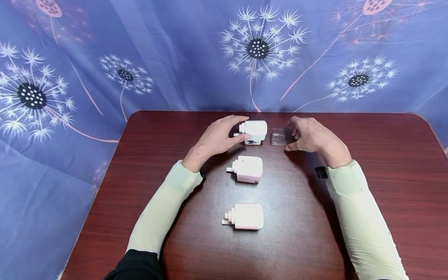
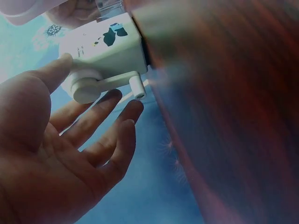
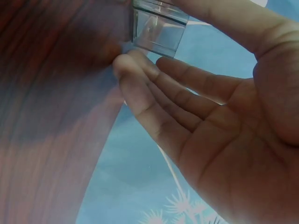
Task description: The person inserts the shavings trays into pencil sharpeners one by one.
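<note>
A white hand-crank pencil sharpener with a dark printed picture stands near the table's back edge, its crank toward the left. My left hand holds it at the crank end, thumb on the near side and a finger reaching over the far side; the other fingers hang below the crank in the left wrist view. Just right of the sharpener and apart from it is a clear plastic shavings drawer. My right hand grips its right end between thumb and fingers, which partly hide it.
Nearer me on the dark red wooden table stand two more sharpeners, a pale pink one and a cream-pink one, cranks also to the left. A blue dandelion-print curtain hangs right behind the table's back edge.
</note>
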Action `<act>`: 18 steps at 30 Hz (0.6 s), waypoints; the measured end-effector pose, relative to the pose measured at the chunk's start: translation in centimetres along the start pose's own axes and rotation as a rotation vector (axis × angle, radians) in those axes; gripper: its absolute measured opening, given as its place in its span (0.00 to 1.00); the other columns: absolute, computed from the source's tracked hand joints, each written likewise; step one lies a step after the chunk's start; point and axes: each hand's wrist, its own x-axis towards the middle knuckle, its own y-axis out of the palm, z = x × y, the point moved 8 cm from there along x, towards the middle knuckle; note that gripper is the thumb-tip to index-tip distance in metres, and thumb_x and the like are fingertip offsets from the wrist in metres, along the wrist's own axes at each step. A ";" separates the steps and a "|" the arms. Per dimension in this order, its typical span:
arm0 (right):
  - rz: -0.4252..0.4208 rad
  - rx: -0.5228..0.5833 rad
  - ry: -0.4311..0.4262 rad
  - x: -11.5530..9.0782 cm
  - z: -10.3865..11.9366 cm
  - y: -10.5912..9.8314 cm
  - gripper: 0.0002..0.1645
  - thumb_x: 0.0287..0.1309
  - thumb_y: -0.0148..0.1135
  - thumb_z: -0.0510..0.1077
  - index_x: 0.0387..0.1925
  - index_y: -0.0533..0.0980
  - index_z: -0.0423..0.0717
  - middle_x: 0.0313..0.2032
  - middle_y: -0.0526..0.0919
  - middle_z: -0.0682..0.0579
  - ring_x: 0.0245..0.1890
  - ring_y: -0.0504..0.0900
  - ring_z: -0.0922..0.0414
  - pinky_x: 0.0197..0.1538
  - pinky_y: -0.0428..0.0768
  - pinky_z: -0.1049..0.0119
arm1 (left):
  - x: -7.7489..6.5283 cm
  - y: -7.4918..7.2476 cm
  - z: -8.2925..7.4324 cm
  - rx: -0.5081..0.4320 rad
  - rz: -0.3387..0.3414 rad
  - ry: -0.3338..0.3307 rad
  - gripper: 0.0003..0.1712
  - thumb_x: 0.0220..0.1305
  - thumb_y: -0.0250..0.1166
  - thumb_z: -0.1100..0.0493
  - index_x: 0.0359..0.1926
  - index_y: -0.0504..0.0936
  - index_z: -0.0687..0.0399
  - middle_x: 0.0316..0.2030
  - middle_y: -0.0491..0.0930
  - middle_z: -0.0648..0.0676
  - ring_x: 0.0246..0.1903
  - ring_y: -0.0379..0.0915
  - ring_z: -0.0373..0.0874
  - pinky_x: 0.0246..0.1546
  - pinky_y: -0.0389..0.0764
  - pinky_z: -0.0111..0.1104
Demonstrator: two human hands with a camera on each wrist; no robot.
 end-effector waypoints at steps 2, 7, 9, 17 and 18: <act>0.010 0.003 0.012 0.0 -0.1 0.1 0.39 0.36 0.80 0.45 0.51 0.73 0.37 0.34 0.80 0.45 0.36 0.77 0.51 0.43 0.75 0.54 | 0.0 0.2 0.0 -0.002 0.003 -0.002 0.35 0.66 0.58 0.36 0.70 0.68 0.40 0.64 0.69 0.41 0.63 0.60 0.32 0.62 0.64 0.31; 0.024 -0.016 0.028 0.2 -0.3 0.2 0.32 0.39 0.78 0.44 0.46 0.73 0.37 0.33 0.79 0.46 0.35 0.77 0.52 0.43 0.75 0.53 | 0.0 0.1 0.0 -0.019 0.001 -0.003 0.33 0.66 0.58 0.37 0.69 0.69 0.40 0.63 0.70 0.40 0.61 0.62 0.31 0.60 0.65 0.30; 0.026 -0.031 0.028 0.3 -0.3 0.2 0.29 0.41 0.77 0.44 0.43 0.73 0.38 0.32 0.79 0.46 0.34 0.77 0.52 0.42 0.76 0.53 | 0.0 0.1 0.0 -0.028 -0.001 0.000 0.33 0.67 0.58 0.37 0.69 0.69 0.41 0.63 0.70 0.40 0.61 0.63 0.31 0.60 0.65 0.30; 0.027 -0.040 0.023 0.2 -0.3 0.3 0.26 0.42 0.77 0.43 0.42 0.74 0.38 0.31 0.79 0.46 0.32 0.77 0.53 0.41 0.76 0.54 | 0.0 0.2 0.0 -0.040 -0.004 0.001 0.32 0.67 0.58 0.39 0.69 0.70 0.42 0.62 0.71 0.40 0.60 0.64 0.32 0.60 0.65 0.29; 0.029 -0.033 0.021 0.2 -0.3 0.3 0.26 0.43 0.77 0.42 0.42 0.74 0.38 0.31 0.79 0.46 0.33 0.77 0.53 0.41 0.77 0.54 | 0.0 0.2 0.0 -0.040 -0.005 -0.001 0.32 0.67 0.58 0.39 0.68 0.70 0.42 0.62 0.71 0.40 0.60 0.64 0.32 0.60 0.65 0.29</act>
